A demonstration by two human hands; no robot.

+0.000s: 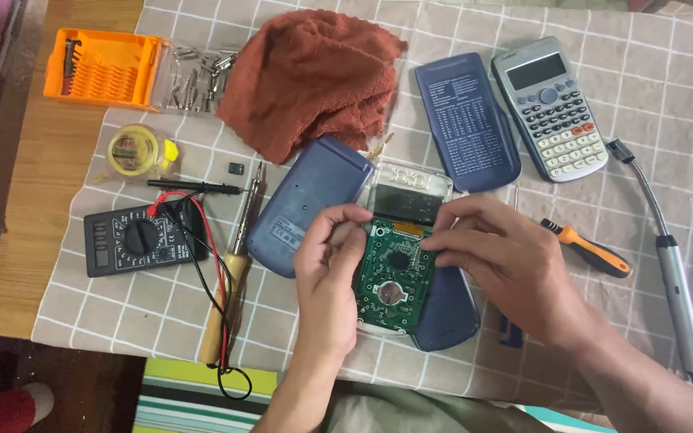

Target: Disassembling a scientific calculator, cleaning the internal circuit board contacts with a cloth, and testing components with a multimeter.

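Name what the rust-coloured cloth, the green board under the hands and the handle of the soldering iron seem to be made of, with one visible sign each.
Rust-coloured cloth: looks like terry cotton, matte, with a looped, fuzzy pile.
Green board: probably fibreglass circuit board, glossy green coating, fine traces and a round metal cell.
Soldering iron handle: seems wood, pale tan, smooth satin surface.

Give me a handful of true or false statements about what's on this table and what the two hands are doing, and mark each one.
1. Both hands touch the green circuit board. True: the left hand holds its left edge and the right hand its upper right edge.
2. The intact grey calculator lies at the near left corner. False: it lies at the far right, beside a dark blue cover.
3. The rust-coloured cloth covers the multimeter. False: the cloth lies apart, further back.
4. An orange-handled screwdriver lies to the right of the right hand. True.
5. The orange bit case is shut. False: it lies open.
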